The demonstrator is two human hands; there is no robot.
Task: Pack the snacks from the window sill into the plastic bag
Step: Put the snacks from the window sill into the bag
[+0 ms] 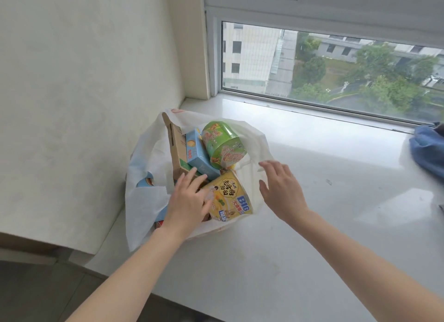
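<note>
A white plastic bag lies open at the left end of the window sill. Inside it are a yellow noodle cup, a green noodle cup, a light blue box and a brown carton. My left hand rests with straight fingers on the yellow cup and the base of the blue box. My right hand hovers open just right of the bag, its fingertips at the bag's right handle. Lower items in the bag are mostly hidden.
A blue cloth bundle lies at the sill's right edge. The window glass runs along the back. A pale wall stands to the left of the bag. The sill's front edge drops to the floor at lower left.
</note>
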